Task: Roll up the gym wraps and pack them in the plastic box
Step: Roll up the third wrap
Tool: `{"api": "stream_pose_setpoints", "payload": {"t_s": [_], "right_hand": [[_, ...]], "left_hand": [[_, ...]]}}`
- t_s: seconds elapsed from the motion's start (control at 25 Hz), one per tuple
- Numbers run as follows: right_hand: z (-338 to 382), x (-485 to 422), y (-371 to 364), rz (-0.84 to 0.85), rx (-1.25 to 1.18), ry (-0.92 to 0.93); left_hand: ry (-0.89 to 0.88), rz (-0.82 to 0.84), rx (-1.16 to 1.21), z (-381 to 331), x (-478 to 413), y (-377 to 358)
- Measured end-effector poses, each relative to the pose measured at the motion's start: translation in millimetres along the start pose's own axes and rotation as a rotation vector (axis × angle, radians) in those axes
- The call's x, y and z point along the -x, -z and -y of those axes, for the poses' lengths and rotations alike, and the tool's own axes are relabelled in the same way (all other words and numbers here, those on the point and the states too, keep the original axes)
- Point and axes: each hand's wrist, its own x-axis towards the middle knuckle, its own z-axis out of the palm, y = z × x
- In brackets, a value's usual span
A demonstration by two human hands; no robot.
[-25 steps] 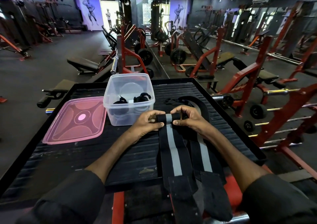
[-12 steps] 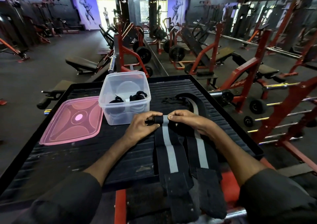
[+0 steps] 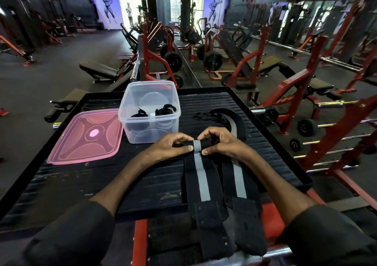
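Observation:
A black gym wrap with a grey stripe [image 3: 201, 176] lies lengthwise on the black ribbed platform [image 3: 102, 180], its far end rolled into a small roll. My left hand [image 3: 173, 146] pinches the roll's left side and my right hand [image 3: 221, 142] pinches its right side. A second striped wrap [image 3: 238, 182] lies flat just to the right, its far end curving behind my right hand. The clear plastic box [image 3: 150, 110] stands beyond my left hand with rolled black wraps inside.
The pink lid [image 3: 85, 137] lies left of the box. Both wraps' tail ends hang over the platform's near edge above a red frame [image 3: 269, 221]. Red weight benches and barbells surround the platform on the right and behind.
The roll at the wrap's far end has grown a little thicker and moved slightly toward me as both hands turned it. The camera view shifted a bit.

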Motion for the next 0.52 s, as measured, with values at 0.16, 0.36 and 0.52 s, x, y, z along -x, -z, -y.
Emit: {"api": "stream_pose_setpoints", "payload": {"t_s": [0.16,0.36,0.52], "right_hand": [[-2.8,-0.4,-1.4,0.002,0.082,0.049],[-1.7,-0.4,-0.2,0.024,0.083,0.036],[4.5,2.7,-0.2,0.011,0.018,0.032]], "left_hand": [[0.018,0.033,-0.226,2.7,0.9,1.5],[0.013,0.047,-0.438,6.7,0.1,-4.7],[0.013,-0.044,-0.267,6.5,1.5,-3.0]]}}
